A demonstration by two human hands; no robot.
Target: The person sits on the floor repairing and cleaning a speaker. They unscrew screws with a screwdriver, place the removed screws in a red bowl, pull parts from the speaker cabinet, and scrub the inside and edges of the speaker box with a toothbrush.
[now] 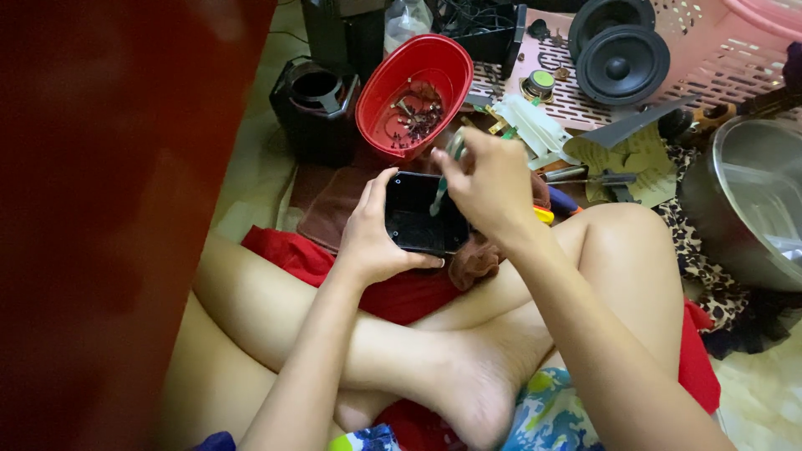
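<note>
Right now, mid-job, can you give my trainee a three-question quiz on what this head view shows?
1. Multiple choice: what does the left hand hold? A) a steel pot B) a small black box-shaped housing C) a loudspeaker
2. True or false: the right hand holds a slim tool pointing down into the black housing.
3. Fill in: the red bowl holding small metal parts lies ____ the hands, further from the person.

Key: 1 B. 2 true. 3 beyond.
</note>
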